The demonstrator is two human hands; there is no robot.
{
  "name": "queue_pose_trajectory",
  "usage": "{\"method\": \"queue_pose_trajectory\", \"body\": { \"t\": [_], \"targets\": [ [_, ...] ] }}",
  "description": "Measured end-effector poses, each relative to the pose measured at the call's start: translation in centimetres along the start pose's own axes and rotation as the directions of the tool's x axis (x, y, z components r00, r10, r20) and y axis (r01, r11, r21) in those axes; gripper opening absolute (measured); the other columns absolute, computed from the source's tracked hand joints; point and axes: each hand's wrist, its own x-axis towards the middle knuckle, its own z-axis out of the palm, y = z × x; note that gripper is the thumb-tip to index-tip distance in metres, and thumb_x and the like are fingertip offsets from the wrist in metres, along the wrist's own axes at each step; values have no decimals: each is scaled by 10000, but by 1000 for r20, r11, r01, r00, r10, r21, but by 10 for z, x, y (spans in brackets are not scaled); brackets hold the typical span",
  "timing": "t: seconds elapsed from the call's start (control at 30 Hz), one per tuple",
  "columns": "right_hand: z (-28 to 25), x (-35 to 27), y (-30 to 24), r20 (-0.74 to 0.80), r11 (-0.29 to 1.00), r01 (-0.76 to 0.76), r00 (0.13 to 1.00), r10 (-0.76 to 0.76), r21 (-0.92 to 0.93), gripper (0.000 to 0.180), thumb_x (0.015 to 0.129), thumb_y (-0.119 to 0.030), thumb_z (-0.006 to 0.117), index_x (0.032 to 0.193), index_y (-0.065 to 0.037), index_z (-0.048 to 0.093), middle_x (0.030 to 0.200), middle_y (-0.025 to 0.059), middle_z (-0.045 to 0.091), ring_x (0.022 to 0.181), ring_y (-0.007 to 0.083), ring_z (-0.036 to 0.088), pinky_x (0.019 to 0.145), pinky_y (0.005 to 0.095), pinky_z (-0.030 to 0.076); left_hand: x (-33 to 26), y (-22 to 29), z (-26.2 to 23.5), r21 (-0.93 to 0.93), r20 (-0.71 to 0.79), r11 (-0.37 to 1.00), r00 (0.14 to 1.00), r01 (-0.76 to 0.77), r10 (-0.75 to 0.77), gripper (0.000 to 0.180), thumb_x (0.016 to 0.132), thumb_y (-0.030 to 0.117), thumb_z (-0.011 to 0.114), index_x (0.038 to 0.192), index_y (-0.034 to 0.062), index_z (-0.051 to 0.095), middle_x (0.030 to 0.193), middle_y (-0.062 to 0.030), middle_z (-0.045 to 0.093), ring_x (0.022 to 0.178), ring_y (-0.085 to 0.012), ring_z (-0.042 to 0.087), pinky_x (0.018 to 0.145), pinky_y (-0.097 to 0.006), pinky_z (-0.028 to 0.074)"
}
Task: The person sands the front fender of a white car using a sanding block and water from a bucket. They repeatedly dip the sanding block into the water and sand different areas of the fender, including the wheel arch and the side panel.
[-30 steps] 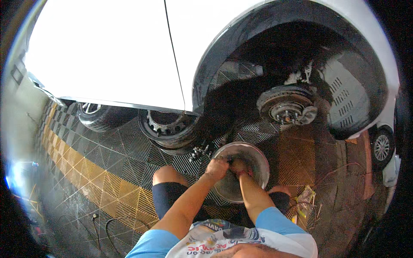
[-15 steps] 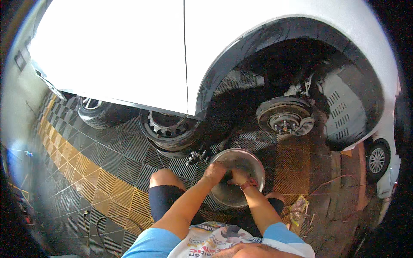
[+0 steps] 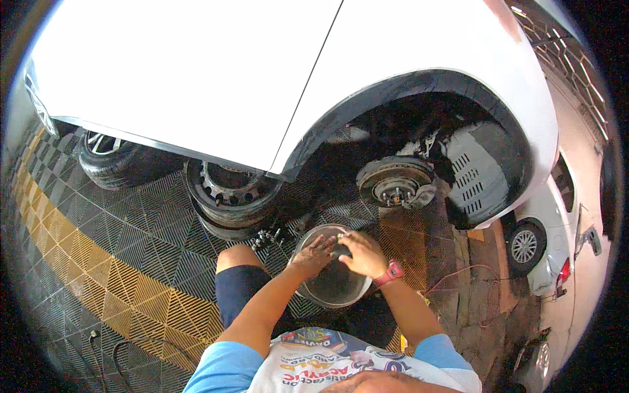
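Observation:
Between my knees is a round grey basin (image 3: 341, 288) with a pale rim and a darker inside; I cannot tell what is in it. My left hand (image 3: 316, 257) is over the basin's left side, fingers stretched out toward its far rim. Opposite it, my right hand (image 3: 364, 254) hovers at the far right side, thumb and fingers apart. A tiny pale spot shows by the right fingertips, too small to name. Around my right wrist is a reddish-pink watch (image 3: 391, 273).
Ahead, a white car (image 3: 196, 72) has a bare brake disc (image 3: 395, 183) in its wheel arch. A steel wheel rim (image 3: 229, 196) and a tyre (image 3: 124, 164) lie left, with small metal parts (image 3: 267, 239) nearby. A red hose (image 3: 468, 268) runs right toward another white car (image 3: 544, 229).
Both hands have come up from deep inside the basin to near its far rim, and their fingers have opened out. My view has turned to the right.

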Motion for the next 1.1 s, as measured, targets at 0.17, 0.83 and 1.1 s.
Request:
{"method": "queue_pose_trajectory", "body": {
  "t": [0.17,0.83,1.1],
  "targets": [
    [-154,29,-70,-480,961,92,851,-212,-262,498,809,-109,822,1283,-118,670,1326,142,626,1271,418,563,1116,534,463,-2,2,12,8,-124,979,972,202,-199,605,1009,241,566,1612,246,519,1802,-68,223,1676,-331,119,1359,-570,48],
    [-324,205,-129,-364,385,-35,415,-834,-922,356,980,-247,687,1332,-253,739,1447,6,644,1272,286,608,1030,493,512,-34,-19,25,-726,-146,515,630,455,-763,710,900,-10,629,1522,330,591,1510,-262,576,1361,-545,536,1108,-561,526],
    [-317,197,-125,-515,504,-135,375,-771,-853,392,959,-220,697,1349,-267,707,1408,17,653,1236,281,608,984,471,508,-32,-19,15,-753,-91,503,690,425,-718,746,866,-24,693,1533,294,591,1483,-244,594,1355,-528,537,1120,-557,519]
  ]
}}
